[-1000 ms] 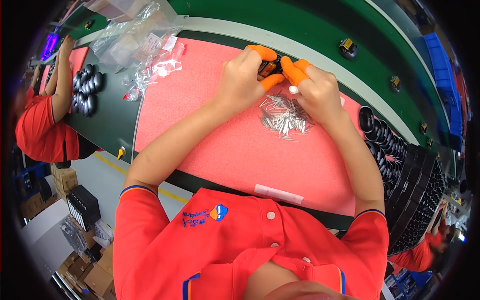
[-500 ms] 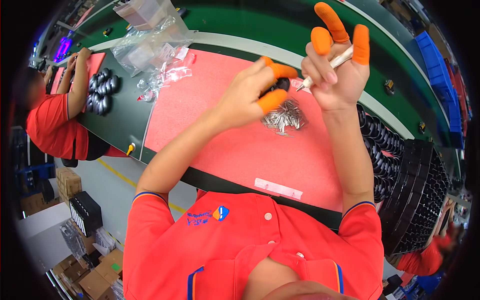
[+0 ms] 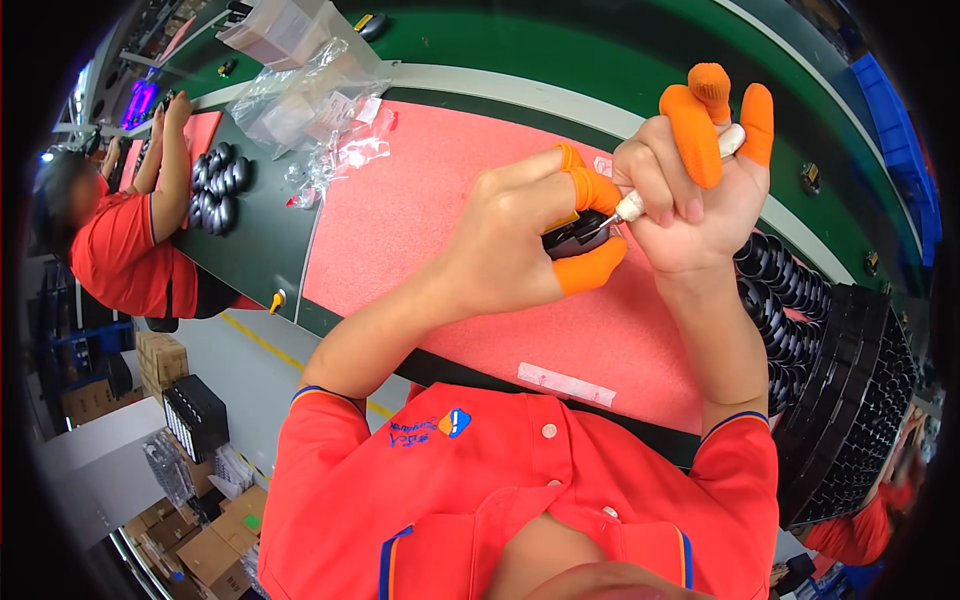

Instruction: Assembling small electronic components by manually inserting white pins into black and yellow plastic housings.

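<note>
My left hand [image 3: 510,230] is closed around a black rounded plastic housing [image 3: 578,238], with a bit of yellow showing on it. Orange finger cots cover some fingertips of both hands. Closed in my right hand [image 3: 690,205] is a pen-like tool with a white handle [image 3: 630,207]; its thin metal tip meets the housing's right side. The back end of the handle sticks out between the orange-capped fingers. Both hands are above a pink mat [image 3: 400,210]. My left hand and the housing hide the pile of small metal pins.
Clear plastic bags [image 3: 300,110] lie at the mat's far left corner. Stacked black rounded parts [image 3: 785,300] and a black tray [image 3: 850,400] stand at the right. Beyond runs a green conveyor belt [image 3: 500,50]. A co-worker in red [image 3: 125,240] works at the left.
My right hand has come down and turned, bringing the tool's tip to the housing. My left hand has shifted right and nearer, now covering the metal pins. The whole view has moved slightly.
</note>
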{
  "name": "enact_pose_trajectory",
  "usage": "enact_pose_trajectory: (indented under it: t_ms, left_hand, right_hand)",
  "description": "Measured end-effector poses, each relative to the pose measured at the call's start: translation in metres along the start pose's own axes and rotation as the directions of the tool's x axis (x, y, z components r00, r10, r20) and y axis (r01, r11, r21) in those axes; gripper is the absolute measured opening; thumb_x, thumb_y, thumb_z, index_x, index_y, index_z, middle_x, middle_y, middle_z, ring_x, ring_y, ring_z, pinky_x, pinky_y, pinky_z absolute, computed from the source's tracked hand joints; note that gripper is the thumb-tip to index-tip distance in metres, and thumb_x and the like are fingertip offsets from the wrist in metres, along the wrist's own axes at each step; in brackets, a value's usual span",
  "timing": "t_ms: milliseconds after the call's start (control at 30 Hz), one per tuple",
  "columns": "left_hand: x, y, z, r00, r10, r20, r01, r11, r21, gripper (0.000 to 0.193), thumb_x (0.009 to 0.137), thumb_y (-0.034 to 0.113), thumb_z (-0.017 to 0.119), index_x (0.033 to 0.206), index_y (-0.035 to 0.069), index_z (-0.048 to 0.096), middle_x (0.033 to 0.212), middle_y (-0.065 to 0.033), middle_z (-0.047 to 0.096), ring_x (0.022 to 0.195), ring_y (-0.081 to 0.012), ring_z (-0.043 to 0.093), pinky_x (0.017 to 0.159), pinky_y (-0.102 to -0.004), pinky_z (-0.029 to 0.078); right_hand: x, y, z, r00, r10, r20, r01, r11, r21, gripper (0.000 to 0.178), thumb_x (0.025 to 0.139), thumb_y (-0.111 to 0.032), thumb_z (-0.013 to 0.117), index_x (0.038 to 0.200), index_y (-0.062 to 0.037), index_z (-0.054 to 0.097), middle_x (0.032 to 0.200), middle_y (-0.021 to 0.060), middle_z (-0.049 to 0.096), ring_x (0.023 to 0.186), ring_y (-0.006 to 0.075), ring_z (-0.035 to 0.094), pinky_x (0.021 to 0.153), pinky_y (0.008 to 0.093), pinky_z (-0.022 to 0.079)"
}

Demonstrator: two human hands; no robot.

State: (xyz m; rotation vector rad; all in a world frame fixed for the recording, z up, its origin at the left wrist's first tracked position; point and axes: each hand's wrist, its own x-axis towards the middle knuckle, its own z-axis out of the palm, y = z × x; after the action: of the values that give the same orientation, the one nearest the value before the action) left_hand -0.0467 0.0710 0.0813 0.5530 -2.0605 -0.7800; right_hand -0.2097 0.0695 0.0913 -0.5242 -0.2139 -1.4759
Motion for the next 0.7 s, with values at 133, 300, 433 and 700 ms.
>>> enact_pose_trajectory:
  t_ms: [133,300,433,700]
  left_hand:
    - [0.002,0.001,0.000,0.999,-0.017,0.037,0.014,0.998,0.067,0.028,0.063,0.006,0.077,0.088,0.004,0.065,0.074,-0.0084,0.057,0.062,-0.0234,0.056,0.051,-0.0334,0.045]
    - [0.010,-0.010,0.007,0.994,-0.064,0.092,0.054,0.993,0.103,0.023,0.064,0.009,0.076,0.084,0.002,0.065,0.073,-0.0104,0.055,0.062,-0.0270,0.056,0.053,-0.0376,0.045]
    - [0.043,-0.045,0.010,0.989,0.078,0.126,-0.108,0.963,0.247,0.032,0.065,0.013,0.076,0.093,0.003,0.065,0.075,-0.0116,0.055,0.067,-0.0295,0.059,0.060,-0.0389,0.050]
    - [0.123,-0.175,0.022,0.988,-0.146,-0.042,0.148,0.856,0.496,0.061,0.071,0.030,0.083,0.120,0.005,0.056,0.099,-0.0226,0.066,0.095,-0.0397,0.065,0.080,-0.0444,0.054]
  right_hand:
    - [-0.003,0.002,-0.005,0.976,-0.001,0.216,0.013,0.998,-0.055,0.073,0.102,-0.052,0.024,0.121,0.0093,0.059,0.049,0.0056,0.046,0.035,0.0121,0.032,0.036,0.0272,0.033]
    - [-0.007,-0.003,-0.016,0.986,-0.045,0.160,0.079,0.975,-0.209,0.071,0.102,-0.049,0.024,0.115,0.0106,0.059,0.050,0.0071,0.048,0.035,0.0133,0.034,0.037,0.0290,0.035]
    - [0.016,-0.040,-0.040,0.983,-0.002,-0.182,-0.007,0.999,-0.050,0.049,0.101,-0.037,0.041,0.113,0.0044,0.064,0.056,-0.0003,0.043,0.043,0.0066,0.033,0.038,0.0224,0.026]
    - [0.009,-0.025,-0.065,0.916,0.401,0.029,0.216,-0.430,-0.876,0.014,0.083,-0.004,0.060,0.091,-0.0022,0.072,0.084,0.0136,0.069,0.069,0.0268,0.065,0.062,0.0367,0.051]
